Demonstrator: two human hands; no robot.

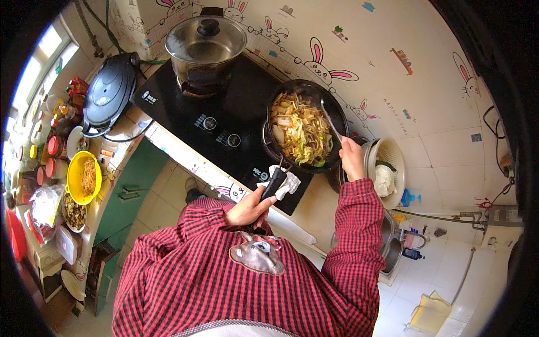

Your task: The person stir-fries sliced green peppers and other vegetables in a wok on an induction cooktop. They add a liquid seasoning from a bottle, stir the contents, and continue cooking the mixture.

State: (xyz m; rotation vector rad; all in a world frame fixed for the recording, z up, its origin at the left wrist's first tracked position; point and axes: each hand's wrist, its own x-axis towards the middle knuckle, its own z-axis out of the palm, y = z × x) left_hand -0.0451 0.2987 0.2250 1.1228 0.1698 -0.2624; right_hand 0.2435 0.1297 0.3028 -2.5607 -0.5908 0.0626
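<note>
My left hand (249,208) grips the black handle (274,183) of a dark wok (339,122) on the right side of the cooktop. In the wok lies a heap of bean sprouts, cabbage and pale slices (301,126). My right hand (352,158) holds a metal spatula (331,118) by its handle, over the wok's right side. The spatula's head is hard to make out at the far edge of the food. A crumpled white cloth or paper (289,185) lies just beside the wok handle.
A lidded steel pot (206,46) stands on the left burner of the black glass cooktop (177,113). Left are an electric griddle (110,94), a yellow colander (71,185) with noodle-like strands, and several jars. A white basket (400,168) and a sink (389,240) are right.
</note>
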